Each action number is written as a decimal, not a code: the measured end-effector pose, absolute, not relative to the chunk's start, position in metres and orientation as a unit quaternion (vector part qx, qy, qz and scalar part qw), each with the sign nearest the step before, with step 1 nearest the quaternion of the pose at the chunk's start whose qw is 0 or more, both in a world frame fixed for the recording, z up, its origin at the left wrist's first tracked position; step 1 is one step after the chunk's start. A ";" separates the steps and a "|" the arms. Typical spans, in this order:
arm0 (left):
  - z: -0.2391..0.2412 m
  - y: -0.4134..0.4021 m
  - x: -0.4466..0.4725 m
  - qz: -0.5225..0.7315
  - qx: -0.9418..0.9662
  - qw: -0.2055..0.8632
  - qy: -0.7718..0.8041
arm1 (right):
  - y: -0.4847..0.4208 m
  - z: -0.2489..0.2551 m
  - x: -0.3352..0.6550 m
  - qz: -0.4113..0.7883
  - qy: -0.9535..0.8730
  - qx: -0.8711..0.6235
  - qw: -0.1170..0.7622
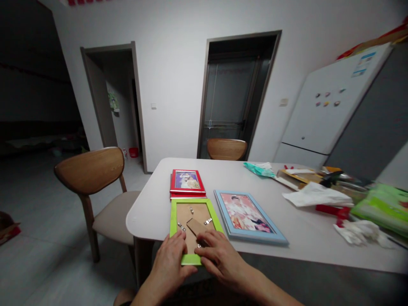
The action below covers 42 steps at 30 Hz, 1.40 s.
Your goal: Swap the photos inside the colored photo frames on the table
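Note:
A green picture frame (174, 219) lies face down at the near edge of the table, its brown backing board (188, 246) showing. Several small metal clips sit around the board, and a brown stand flap (199, 227) lies slantwise on it. My left hand (170, 257) grips the lower left corner, fingers over the edge and thumb by the bottom rail. Across from it, my right hand (219, 257) holds the lower right part, its curled fingers at the bottom metal clip (199, 245). Those fingers partly hide the clip and the flap's lower end.
Red picture frames (172, 182) are stacked just beyond the green one. A light blue picture frame (219, 208) with a photo lies to the right. White tissues (315, 195), a green packet (382, 208) and other clutter cover the table's right side. A wooden chair (91, 170) stands left.

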<state>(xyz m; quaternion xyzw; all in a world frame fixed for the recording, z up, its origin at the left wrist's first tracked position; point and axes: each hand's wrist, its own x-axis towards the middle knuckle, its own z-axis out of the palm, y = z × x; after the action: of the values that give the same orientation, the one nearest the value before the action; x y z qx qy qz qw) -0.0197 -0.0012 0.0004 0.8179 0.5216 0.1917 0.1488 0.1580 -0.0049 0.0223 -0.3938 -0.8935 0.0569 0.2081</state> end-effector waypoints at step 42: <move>-0.004 -0.001 -0.023 0.203 0.810 0.147 0.530 | 0.056 0.019 0.114 0.031 -0.870 -0.459 0.176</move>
<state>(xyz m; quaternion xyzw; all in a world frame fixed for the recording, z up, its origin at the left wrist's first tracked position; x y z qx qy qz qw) -0.0234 -0.0013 -0.0039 0.8104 0.5295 0.2026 0.1474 0.1137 0.0561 0.0185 -0.4591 -0.8702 0.0313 0.1759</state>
